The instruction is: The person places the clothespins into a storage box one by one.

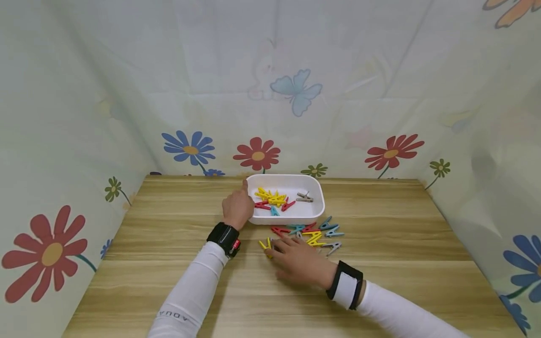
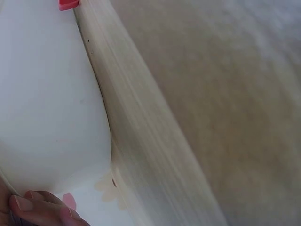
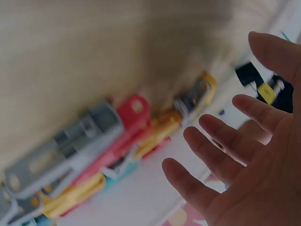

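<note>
In the head view, a white plastic tray [image 1: 291, 219] stands at the back of the table. My left hand [image 1: 237, 209] holds it at the left end, one finger stretched along its side. The left wrist view shows fingertips [image 2: 42, 207] beside the tray wall [image 2: 56, 103]. Inside lie yellow clothespins [image 1: 270, 196], red ones, a teal one and a grey one [image 1: 305, 198]. My right hand [image 1: 300, 263] hovers palm down at the near side of a loose clothespin pile. In the right wrist view its fingers are spread and hold nothing, beside a grey clothespin [image 3: 61, 150] and a red clothespin [image 3: 137, 107].
The pile in front of the tray mixes red, teal, blue, grey and yellow clothespins [image 1: 314, 238]. At its left end a yellow clothespin [image 1: 265, 245] lies by the right fingertips. A flower-printed curtain [image 1: 346, 141] borders the wooden table [image 1: 177, 263] on three sides.
</note>
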{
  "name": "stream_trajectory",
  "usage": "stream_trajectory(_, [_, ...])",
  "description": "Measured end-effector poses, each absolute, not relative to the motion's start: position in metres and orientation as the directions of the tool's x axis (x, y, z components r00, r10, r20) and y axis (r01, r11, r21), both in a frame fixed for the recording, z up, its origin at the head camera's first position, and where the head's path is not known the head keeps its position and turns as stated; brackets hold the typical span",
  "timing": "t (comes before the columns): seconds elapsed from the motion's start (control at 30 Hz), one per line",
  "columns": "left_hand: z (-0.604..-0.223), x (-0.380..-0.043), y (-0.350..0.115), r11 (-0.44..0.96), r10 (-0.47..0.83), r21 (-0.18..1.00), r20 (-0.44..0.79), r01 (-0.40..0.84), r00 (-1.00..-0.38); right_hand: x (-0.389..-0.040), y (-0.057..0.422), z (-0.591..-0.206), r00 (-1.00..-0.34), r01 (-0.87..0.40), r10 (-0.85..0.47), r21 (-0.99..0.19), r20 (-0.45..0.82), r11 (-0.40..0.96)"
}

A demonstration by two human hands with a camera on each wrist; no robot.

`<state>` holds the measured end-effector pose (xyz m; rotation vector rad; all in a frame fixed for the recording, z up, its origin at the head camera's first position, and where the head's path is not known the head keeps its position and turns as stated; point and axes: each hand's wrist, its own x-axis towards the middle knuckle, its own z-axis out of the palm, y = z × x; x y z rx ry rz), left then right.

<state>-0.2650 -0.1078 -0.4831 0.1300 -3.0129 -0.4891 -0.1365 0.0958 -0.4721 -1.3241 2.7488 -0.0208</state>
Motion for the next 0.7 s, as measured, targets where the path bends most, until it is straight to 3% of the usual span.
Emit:
stream_trajectory(0.53, [-0.479, -0.263, -0.108, 0.947, -0.088, 0.315, 0.067, -0.063, -0.994, -0.133, 0.097, -0.481, -0.57, -0.822, -0.821, -0.008, 0.031, 0.57])
stream_trajectory(0.7, [-0.478, -0.263, -0.108, 0.948, -0.088, 0.31, 0.063, -0.064, -0.994, -0.135, 0.096, -0.485, -0.57, -0.822, -0.822, 0.011, 0.013, 0.57])
